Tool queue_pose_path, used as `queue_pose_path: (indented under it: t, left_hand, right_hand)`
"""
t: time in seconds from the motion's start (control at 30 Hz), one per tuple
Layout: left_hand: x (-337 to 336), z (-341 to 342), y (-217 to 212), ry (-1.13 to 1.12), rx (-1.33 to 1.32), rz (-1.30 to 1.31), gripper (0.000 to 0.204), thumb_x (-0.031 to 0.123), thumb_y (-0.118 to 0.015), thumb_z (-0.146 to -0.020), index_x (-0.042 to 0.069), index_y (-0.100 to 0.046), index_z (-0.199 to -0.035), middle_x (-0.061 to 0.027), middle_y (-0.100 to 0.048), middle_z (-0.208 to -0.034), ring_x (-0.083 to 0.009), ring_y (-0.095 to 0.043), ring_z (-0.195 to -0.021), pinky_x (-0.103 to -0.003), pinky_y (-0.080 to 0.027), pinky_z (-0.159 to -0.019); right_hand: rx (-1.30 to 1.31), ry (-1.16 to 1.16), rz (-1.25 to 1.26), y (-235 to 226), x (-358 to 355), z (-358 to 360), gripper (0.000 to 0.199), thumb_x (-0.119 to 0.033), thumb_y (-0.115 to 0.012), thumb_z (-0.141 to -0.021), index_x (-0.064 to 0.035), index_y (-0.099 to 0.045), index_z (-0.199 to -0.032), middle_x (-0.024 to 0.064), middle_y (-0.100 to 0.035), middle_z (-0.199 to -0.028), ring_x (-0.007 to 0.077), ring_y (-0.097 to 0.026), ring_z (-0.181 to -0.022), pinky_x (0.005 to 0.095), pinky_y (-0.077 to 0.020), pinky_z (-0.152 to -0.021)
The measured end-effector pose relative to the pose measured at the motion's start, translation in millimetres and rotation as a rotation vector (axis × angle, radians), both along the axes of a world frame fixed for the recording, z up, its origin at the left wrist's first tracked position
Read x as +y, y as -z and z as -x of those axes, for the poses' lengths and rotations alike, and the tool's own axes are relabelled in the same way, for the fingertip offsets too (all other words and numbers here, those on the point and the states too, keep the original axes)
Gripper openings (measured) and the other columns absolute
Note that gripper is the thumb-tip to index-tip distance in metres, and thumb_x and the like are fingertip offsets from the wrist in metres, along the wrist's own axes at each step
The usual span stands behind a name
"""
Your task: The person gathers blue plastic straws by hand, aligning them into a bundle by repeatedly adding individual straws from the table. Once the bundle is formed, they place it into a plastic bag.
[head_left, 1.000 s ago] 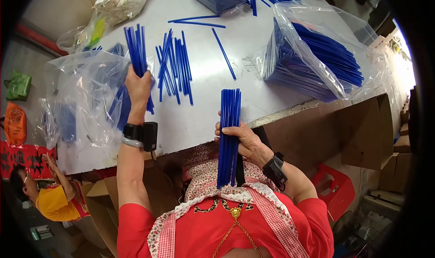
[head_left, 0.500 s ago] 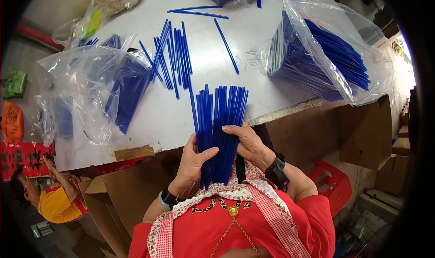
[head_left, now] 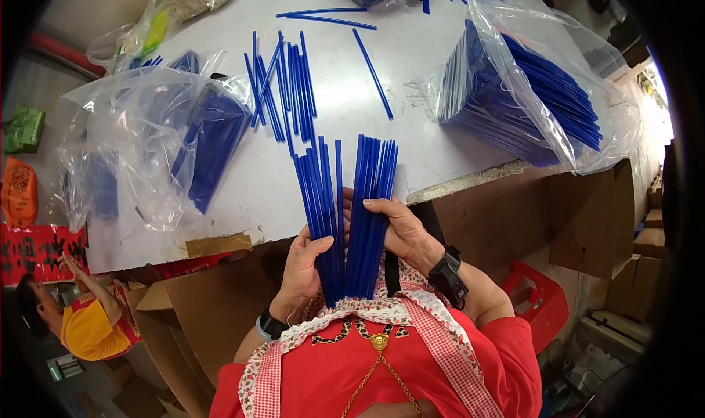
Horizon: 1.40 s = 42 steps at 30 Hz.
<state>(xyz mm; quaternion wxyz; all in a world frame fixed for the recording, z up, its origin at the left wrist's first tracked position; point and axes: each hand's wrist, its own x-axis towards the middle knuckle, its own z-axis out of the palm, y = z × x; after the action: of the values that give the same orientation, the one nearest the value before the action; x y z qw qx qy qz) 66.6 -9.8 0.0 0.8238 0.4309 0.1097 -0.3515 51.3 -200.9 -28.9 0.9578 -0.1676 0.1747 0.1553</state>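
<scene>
Blue, thin plastic sticks fill both of this person's hands, held just in front of the apron (head_left: 272,381) and near the table's edge. From where I stand, the left hand (head_left: 299,267) is closed round one bundle, the left-hand sticks (head_left: 317,205), with its thumb laid across the front and the tops uneven and fanned a little. The right hand (head_left: 402,231) grips a second, tighter bundle, the right-hand sticks (head_left: 366,242), also thumb in front. A gap parts the two bundles at the top; lower down they run so close that I cannot tell whether they touch. Both bundles are roughly upright, their bottom ends by the apron's ruffle. Beyond them, on the white table (head_left: 418,58), lies a loose group of blue sticks (head_left: 304,87), with a single stick (head_left: 373,73) on its own to the right and a pair of sticks (head_left: 330,22) farther off. To the right, a clear plastic bag (head_left: 490,117) bulges with many more; to the left, crumpled clear bags (head_left: 139,124) cover further blue bundles. Below the table I see a red stool (head_left: 543,308) on the right, and off to the left another person in yellow (head_left: 89,326).
</scene>
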Motion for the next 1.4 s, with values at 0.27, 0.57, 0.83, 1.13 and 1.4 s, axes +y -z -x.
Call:
queue_pose_path:
  t: [0.27,0.57,0.83,1.13,1.4]
  left_hand:
    - [4,0,0,-0.024,0.024,0.051,0.03,0.0,-0.053,-0.089,-0.001,-0.053,-0.119,-0.0136,-0.064,-0.11,-0.0221,-0.066,-0.096,-0.035,-0.057,-0.083]
    - [6,0,-5,-0.024,0.023,0.071,0.033,-0.001,-0.054,-0.088,-0.001,-0.053,-0.121,-0.015,-0.063,-0.115,-0.023,-0.065,-0.102,-0.036,-0.057,-0.085]
    - [5,3,-10,0.03,-0.058,0.05,0.035,0.0,-0.058,-0.088,-0.001,-0.053,-0.122,-0.0151,-0.063,-0.116,-0.0223,-0.064,-0.103,-0.035,-0.055,-0.087]
    - [6,5,-6,0.036,-0.067,-0.013,0.042,0.0,-0.069,-0.082,0.0,-0.054,-0.121,-0.0128,-0.064,-0.114,-0.02,-0.065,-0.101,-0.033,-0.055,-0.087]
    - [5,5,-4,0.014,-0.054,-0.055,0.049,-0.002,-0.072,-0.08,0.002,-0.051,-0.123,-0.0102,-0.065,-0.109,-0.0173,-0.066,-0.095,-0.031,-0.056,-0.084]
  right_hand:
    - [-0.066,-0.057,-0.039,3,1,-1,0.061,-0.014,-0.06,-0.084,0.0052,-0.037,-0.137,0.0201,-0.049,-0.134,0.0286,-0.058,-0.113,0.0438,-0.0529,-0.089]
    - [-0.049,-0.081,-0.09,3,1,1,0.057,-0.014,-0.062,-0.083,0.0041,-0.043,-0.133,0.0203,-0.052,-0.13,0.0277,-0.062,-0.103,0.043,-0.054,-0.086]
    - [0.022,-0.073,0.06,-4,4,3,0.047,-0.013,-0.066,-0.082,0.0015,-0.051,-0.124,0.0168,-0.058,-0.118,0.0249,-0.065,-0.09,0.0429,-0.0577,-0.077]
    - [0.037,-0.106,0.119,-14,7,2,0.043,-0.013,-0.067,-0.081,-0.0019,-0.055,-0.12,0.0105,-0.061,-0.104,0.0199,-0.064,-0.082,0.0395,-0.0592,-0.071]
    - [0.054,-0.117,0.224,-17,15,-1,0.038,-0.009,-0.069,-0.081,-0.0047,-0.057,-0.117,0.0067,-0.062,-0.097,0.0171,-0.063,-0.077,0.0329,-0.0584,-0.069]
